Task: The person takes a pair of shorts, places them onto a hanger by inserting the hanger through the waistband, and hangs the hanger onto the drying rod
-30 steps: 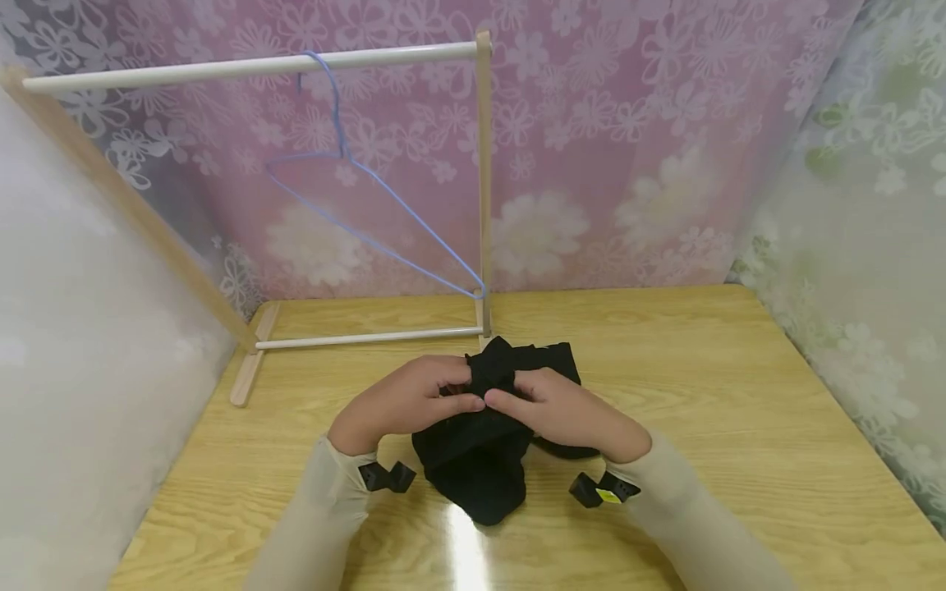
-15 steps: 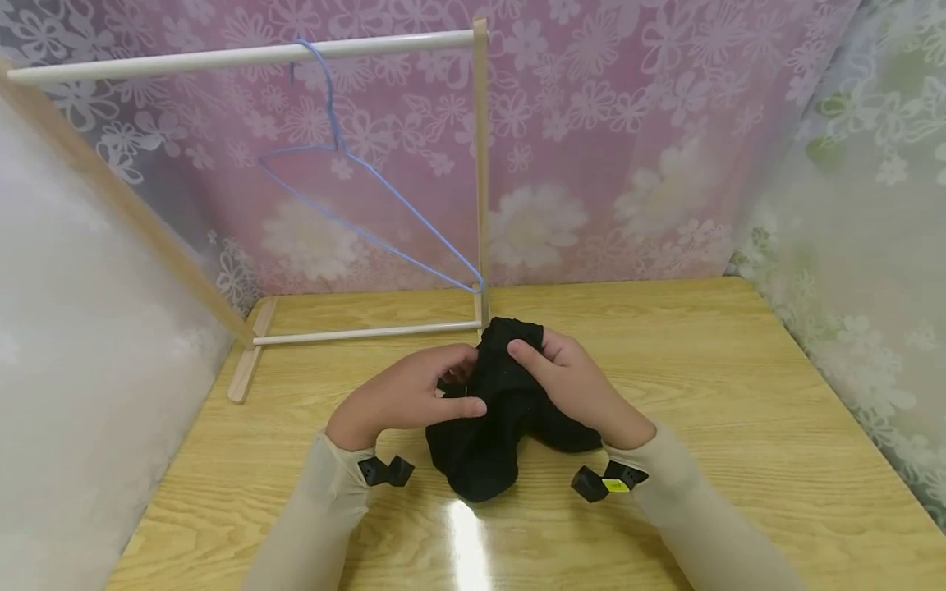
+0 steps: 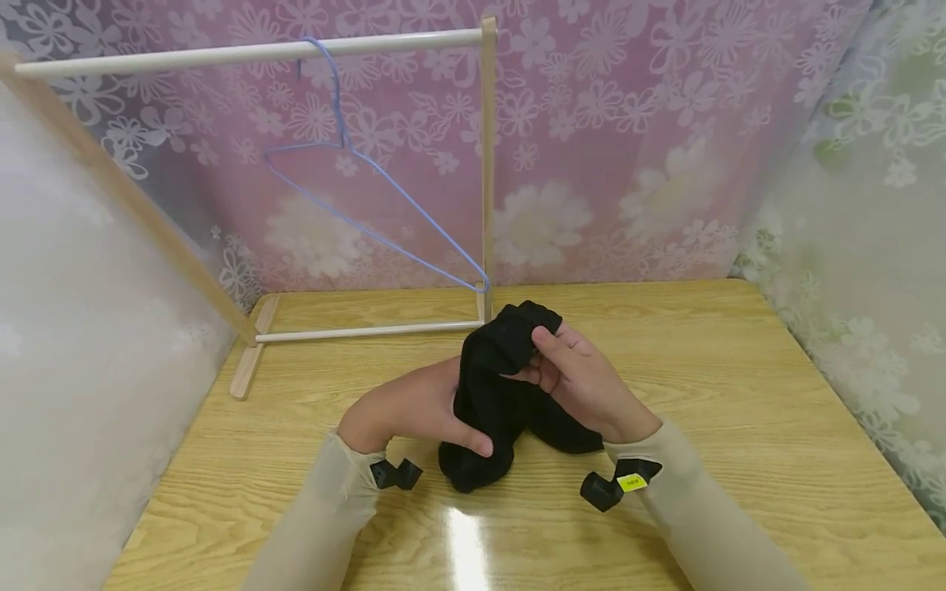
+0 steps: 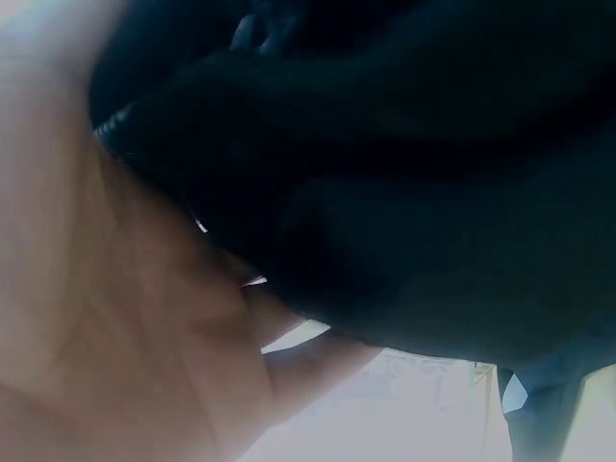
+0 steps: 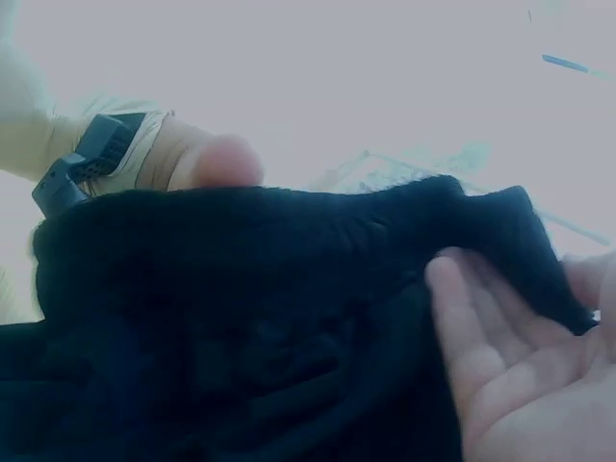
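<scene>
A bunched black garment [image 3: 493, 386] is held up over the table's middle, its lower folds hanging near the wood; its kind is hard to tell. The right hand [image 3: 584, 373] pinches its upper edge, thumb in front and fingers behind, as the right wrist view also shows on the cloth [image 5: 241, 308]. From the left, the left hand [image 3: 414, 410] holds the garment between a thumb laid across the near side and fingers behind it. Those fingers are hidden in the head view; in the left wrist view the left hand [image 4: 144, 318] lies along the dark cloth [image 4: 385, 212].
A wooden rack [image 3: 485, 164] with a white top rail [image 3: 185, 57] stands at the back left of the table [image 3: 702, 369]. From the rail hangs a blue wire hanger [image 3: 399, 189]. Small black cameras sit on both wrists. Flowered curtains [image 3: 628, 123] enclose the table.
The right hand has drawn the garment's upper edge up and to the right. The left hand has shifted right, around the cloth, its thumb lower on the near side.
</scene>
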Tool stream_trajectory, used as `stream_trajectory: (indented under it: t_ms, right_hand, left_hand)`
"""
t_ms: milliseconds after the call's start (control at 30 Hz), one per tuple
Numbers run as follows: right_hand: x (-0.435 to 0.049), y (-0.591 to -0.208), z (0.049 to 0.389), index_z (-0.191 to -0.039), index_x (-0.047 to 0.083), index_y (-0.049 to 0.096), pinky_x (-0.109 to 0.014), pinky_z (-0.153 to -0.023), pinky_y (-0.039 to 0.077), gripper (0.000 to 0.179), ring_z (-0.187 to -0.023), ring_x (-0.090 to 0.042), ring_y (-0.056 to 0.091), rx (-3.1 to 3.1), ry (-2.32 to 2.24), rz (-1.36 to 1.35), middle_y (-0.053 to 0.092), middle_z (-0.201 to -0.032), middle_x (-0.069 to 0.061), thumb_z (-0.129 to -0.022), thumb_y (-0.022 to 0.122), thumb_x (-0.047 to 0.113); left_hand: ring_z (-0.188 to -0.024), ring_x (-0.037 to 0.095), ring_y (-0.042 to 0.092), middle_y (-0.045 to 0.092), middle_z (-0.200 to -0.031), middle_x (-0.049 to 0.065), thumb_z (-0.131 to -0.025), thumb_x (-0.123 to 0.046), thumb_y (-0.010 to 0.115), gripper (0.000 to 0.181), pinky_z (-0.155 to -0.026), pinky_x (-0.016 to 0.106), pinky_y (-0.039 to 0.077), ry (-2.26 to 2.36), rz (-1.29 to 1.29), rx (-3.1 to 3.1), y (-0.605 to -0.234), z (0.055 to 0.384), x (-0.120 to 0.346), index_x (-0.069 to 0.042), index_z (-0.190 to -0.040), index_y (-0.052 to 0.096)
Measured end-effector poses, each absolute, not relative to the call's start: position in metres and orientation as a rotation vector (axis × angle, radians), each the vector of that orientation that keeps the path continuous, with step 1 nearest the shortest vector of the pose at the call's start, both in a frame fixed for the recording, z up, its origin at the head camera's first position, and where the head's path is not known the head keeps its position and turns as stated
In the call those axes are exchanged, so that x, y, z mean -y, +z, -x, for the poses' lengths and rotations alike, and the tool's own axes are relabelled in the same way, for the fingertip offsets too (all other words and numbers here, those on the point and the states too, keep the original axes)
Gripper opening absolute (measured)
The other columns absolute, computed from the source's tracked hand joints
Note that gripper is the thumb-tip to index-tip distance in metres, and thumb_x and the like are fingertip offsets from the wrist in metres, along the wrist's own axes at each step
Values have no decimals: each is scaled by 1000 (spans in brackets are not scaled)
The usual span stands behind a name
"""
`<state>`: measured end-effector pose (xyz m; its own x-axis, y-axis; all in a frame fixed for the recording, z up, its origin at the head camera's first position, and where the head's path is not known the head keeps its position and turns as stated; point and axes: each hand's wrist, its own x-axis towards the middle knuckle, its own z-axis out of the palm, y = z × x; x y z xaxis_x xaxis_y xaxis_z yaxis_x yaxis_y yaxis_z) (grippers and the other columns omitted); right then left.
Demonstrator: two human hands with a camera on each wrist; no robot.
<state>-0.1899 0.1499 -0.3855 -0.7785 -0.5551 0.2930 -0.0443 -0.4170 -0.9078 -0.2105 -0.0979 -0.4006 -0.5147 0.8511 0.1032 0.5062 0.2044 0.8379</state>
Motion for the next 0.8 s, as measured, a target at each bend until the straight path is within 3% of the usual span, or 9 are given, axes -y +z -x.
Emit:
stream_trajectory:
  t_ms: [100, 167, 267, 367, 467, 600, 800]
  right_hand:
    - [-150, -384, 189, -144, 9, 53, -39, -107, 49, 37, -129, -18, 61, -1436, -2299, 910, 64, -138, -3, -115, 34, 20]
    - [-149, -383, 188, -149, 9, 46, -43, -111, 46, 38, -138, -20, 54, -1403, -2332, 966, 58, -146, -5, -114, 40, 20]
    - [-148, -383, 187, -153, 9, 39, -48, -115, 41, 48, -145, -23, 45, -1295, -2386, 1038, 50, -154, -6, -109, 55, 19]
    - [-148, -385, 188, -152, 10, 40, -49, -115, 41, 54, -145, -24, 44, -1166, -2432, 1133, 50, -155, -6, -104, 64, 13]
    - [-150, -385, 190, -144, 10, 48, -44, -109, 47, 44, -131, -23, 55, -1099, -2512, 1157, 59, -143, -5, -103, 63, 9]
    - [-153, -382, 190, -129, 8, 53, -31, -91, 53, 24, -101, -17, 63, -1304, -2713, 1002, 64, -119, -4, -105, 56, 7]
    - [-155, -379, 193, -114, 9, 45, -21, -81, 45, 20, -87, -13, 49, -1987, -2967, 543, 49, -96, -2, -101, 56, -1]
  left_hand:
    - [-137, 9, 49, 42, -156, -14, -80, -51, 88, 97, -111, 36, 44, 1245, -1252, -2104, -400, 210, 99, -39, -157, 30]
    - [-134, 7, 51, 42, -155, -16, -83, -51, 85, 94, -108, 35, 45, 1211, -1206, -2173, -399, 209, 100, -42, -157, 28]
    - [-125, 4, 57, 49, -148, -15, -94, -36, 75, 74, -103, 35, 48, 1129, -1148, -2318, -398, 209, 103, -37, -155, 34]
    - [-108, 7, 62, 61, -133, -10, -98, -24, 64, 57, -94, 35, 51, 1054, -1100, -2493, -395, 209, 106, -27, -151, 43]
    - [-103, 11, 65, 67, -125, -6, -99, -21, 62, 49, -92, 38, 52, 1017, -1024, -2654, -391, 208, 107, -24, -146, 50]
    - [-111, 15, 66, 67, -127, -5, -100, -24, 67, 40, -98, 43, 51, 1024, -943, -2748, -386, 207, 106, -26, -139, 58]
    - [-116, 17, 65, 67, -127, -9, -101, -35, 66, 33, -101, 46, 50, 1042, -797, -2781, -384, 205, 104, -32, -134, 62]
